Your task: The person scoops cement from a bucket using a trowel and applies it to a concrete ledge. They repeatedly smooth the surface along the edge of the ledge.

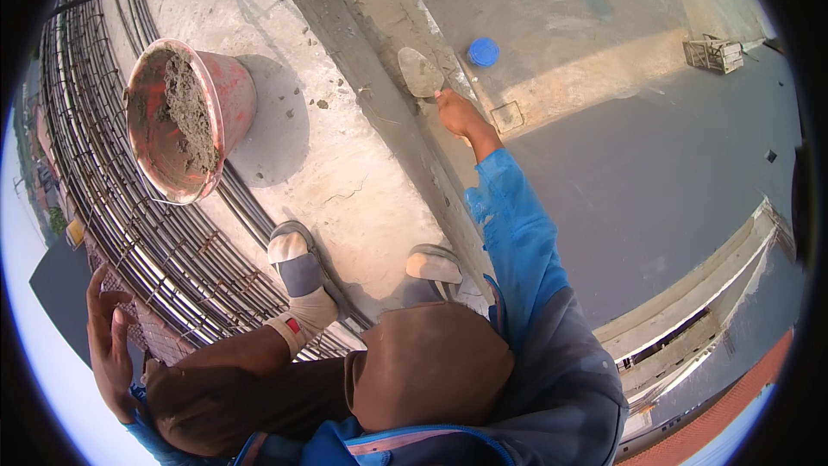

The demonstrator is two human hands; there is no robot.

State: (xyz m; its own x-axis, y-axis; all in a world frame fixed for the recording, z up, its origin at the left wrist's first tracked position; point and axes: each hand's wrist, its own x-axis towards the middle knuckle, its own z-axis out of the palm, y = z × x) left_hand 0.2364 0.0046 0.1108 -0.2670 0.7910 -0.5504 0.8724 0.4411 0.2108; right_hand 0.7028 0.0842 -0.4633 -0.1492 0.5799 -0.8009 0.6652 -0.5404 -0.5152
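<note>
My right hand [461,118] grips a trowel [420,69] by its handle; the blade lies over the mortar strip [362,52] along the concrete ledge. My left hand [111,345] is at the lower left, fingers curved and apart, holding nothing visible, beside a reddish patterned surface [151,337]. A worn red bucket [233,100] stands on the pale concrete left of the strip, with grey mortar [181,108] in it. A round blue plastic lid or container [483,52] sits just beyond the trowel, on the lower surface to the right.
Bundles of steel rebar [108,156] run along the left edge near open sky. My feet [429,266] are on the ledge. To the right lie a grey surface [655,173], a small wooden crate-like object [709,54] and a concrete edge [690,293] above rooftops.
</note>
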